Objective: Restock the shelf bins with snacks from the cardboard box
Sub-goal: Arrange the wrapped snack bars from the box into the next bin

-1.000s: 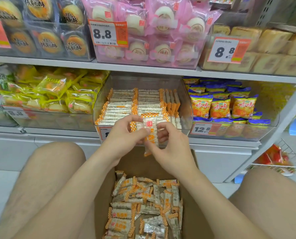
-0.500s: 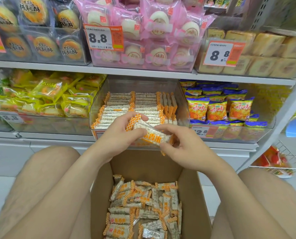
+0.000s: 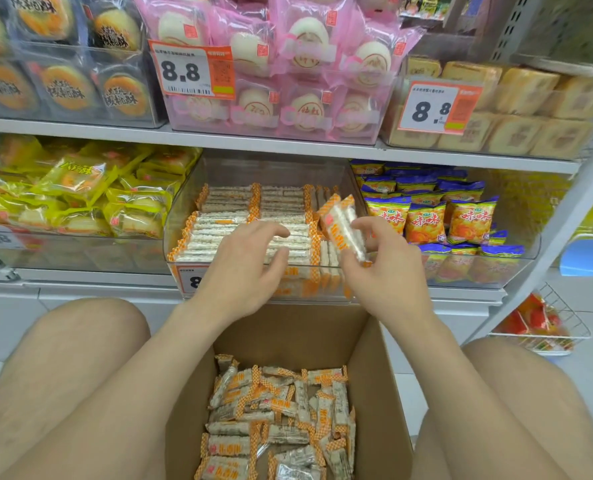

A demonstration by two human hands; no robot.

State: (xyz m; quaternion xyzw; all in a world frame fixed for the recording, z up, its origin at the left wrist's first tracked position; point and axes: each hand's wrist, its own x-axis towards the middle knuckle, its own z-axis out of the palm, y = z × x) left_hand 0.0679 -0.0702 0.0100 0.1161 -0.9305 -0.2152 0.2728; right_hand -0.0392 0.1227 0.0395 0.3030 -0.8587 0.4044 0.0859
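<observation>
An open cardboard box stands between my knees, holding several loose orange-and-white snack bars. Straight ahead, a clear shelf bin holds neat rows of the same bars. My right hand pinches a small stack of snack bars, tilted on end above the bin's right side. My left hand hovers over the bin's front edge with fingers spread and relaxed, holding nothing.
A bin of yellow packets sits to the left, and one of blue-and-orange chip bags to the right. The upper shelf carries pink bun packs and price tags. A wire basket hangs low right.
Both hands held the bars together in front of the bin. The left hand has let go and opened, and the right hand has lifted the bars up and right, over the bin.
</observation>
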